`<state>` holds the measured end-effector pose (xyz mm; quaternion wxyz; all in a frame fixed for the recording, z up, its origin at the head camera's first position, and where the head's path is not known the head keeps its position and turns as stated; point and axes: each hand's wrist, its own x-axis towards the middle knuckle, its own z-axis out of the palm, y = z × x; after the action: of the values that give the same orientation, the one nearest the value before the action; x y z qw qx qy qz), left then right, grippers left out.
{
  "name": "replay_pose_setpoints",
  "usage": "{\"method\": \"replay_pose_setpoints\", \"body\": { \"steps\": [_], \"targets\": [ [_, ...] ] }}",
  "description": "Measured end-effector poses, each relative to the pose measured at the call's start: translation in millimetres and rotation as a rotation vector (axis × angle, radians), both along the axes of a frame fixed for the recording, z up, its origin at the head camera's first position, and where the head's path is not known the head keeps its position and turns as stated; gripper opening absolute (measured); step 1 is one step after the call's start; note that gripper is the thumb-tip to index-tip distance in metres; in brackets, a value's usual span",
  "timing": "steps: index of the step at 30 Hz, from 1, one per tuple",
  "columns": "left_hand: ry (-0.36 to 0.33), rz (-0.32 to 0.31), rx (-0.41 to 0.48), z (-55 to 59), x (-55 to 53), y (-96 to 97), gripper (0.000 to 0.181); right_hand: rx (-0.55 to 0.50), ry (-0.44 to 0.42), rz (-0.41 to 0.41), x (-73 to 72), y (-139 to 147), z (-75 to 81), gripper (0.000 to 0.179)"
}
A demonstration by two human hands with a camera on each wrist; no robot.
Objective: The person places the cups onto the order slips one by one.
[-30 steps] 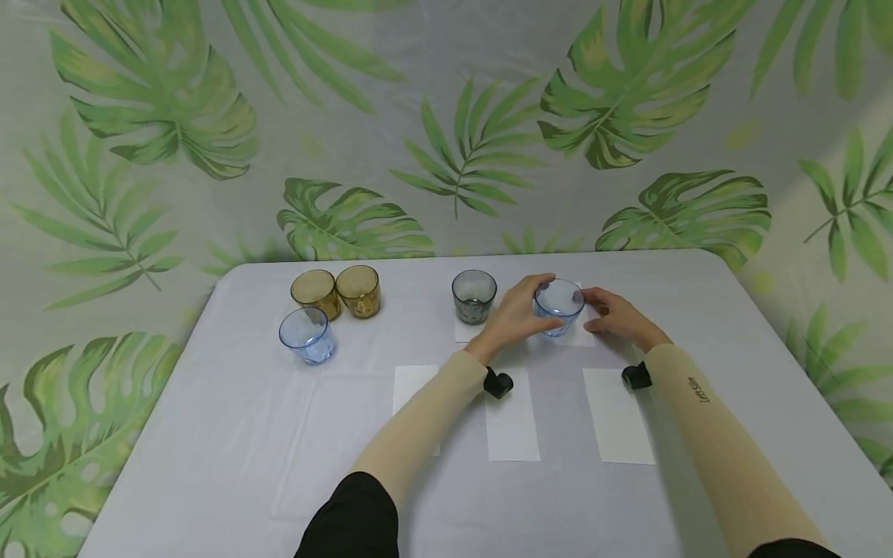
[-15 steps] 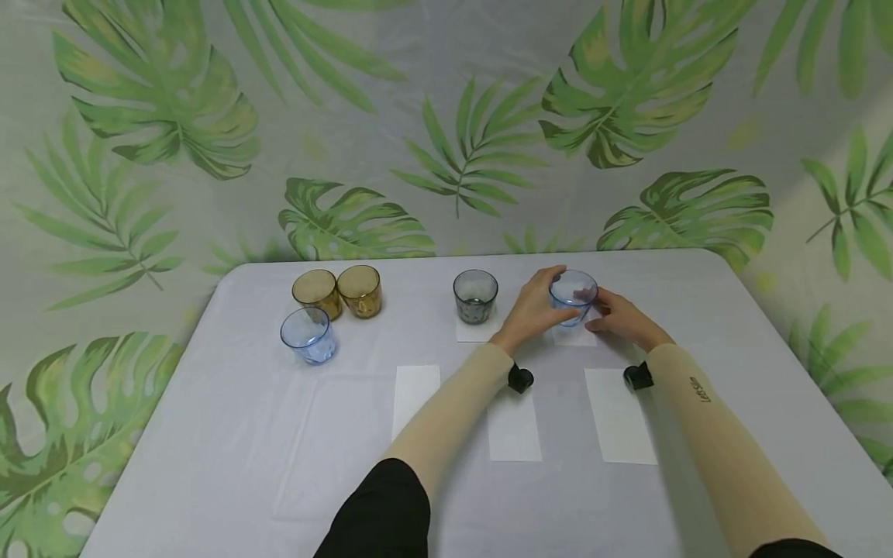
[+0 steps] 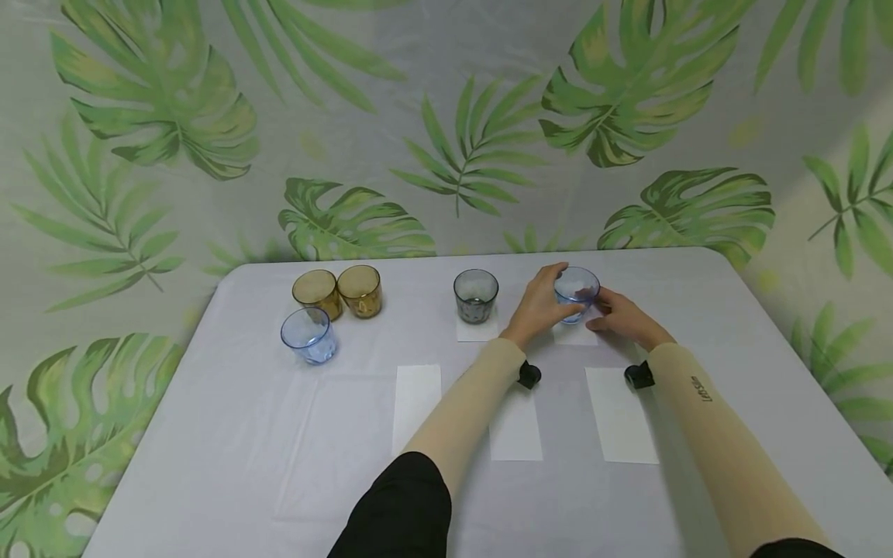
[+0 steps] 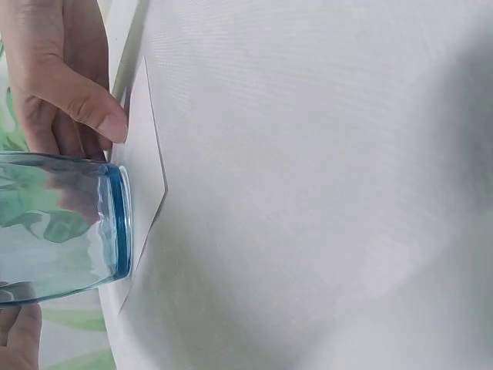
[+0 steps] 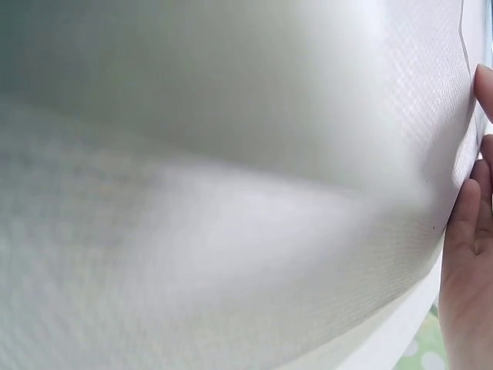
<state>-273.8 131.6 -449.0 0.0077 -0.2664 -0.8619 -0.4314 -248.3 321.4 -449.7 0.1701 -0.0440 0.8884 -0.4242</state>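
A clear blue glass tumbler is upright on the far part of the table, at or just above a white paper card. My left hand grips it from the left, thumb in front. From the right, my right hand reaches to the same glass, its fingers beside and behind it. In the left wrist view, the right hand's thumb is close to the card's edge, and the glass's base appears on the card. The right wrist view shows the right hand's fingers low, near the cloth.
Left of my hands, a grey glass stands on another card. Two amber glasses and a second blue glass are grouped at the left. Three cards lie nearer, including a right-hand one. A leaf-patterned curtain hangs behind.
My left hand has moved the blue glass a little to the right and toward the far edge. The right hand stays in about the same place.
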Motion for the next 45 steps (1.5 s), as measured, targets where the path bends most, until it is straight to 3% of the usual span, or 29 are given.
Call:
{"method": "replay_pose_setpoints", "body": {
  "steps": [29,36,45],
  "targets": [
    [0.081,0.021,-0.033,-3.2,7.9,10.7,0.082,-0.009,0.01,0.003,2.5,1.7,-0.7,0.069],
    [0.033,0.008,0.009,-0.5,7.4,-1.2,0.085,-0.008,0.008,0.003,1.4,2.9,-2.8,0.068],
    [0.001,-0.037,0.083,8.3,14.8,-24.6,0.078,-0.013,0.017,0.011,3.5,1.1,-1.4,0.068]
  ]
}}
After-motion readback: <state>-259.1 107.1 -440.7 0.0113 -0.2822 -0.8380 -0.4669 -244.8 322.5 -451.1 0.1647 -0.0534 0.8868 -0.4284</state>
